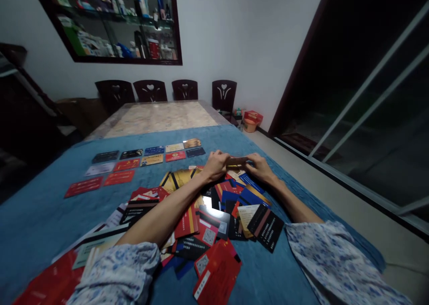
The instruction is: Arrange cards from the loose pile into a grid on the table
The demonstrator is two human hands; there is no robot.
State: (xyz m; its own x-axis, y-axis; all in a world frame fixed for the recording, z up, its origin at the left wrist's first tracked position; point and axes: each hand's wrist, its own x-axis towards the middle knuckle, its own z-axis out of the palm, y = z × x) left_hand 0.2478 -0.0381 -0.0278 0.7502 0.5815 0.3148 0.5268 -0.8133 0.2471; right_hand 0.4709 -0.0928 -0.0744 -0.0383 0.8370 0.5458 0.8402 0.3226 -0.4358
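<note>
My left hand [216,165] and my right hand [259,167] are closed on the two ends of a brownish card [237,160], seen nearly edge-on. Whether it is one card or a small stack, I cannot tell. Below my hands spreads a loose, overlapping pile of plastic cards, with a black striped card [266,226] at its right and a red card [217,273] at the near end. My left forearm crosses over the pile and hides part of it. Farther left, cards lie apart in rough rows, among them a red card [83,186] and a dark card [105,156].
A blue cloth [268,273] covers the near part of the table, whose marble-look top [164,115] shows beyond. Several dark chairs [224,95] stand at the far end. An orange bucket [250,125] sits on the floor near a sliding glass door [368,108].
</note>
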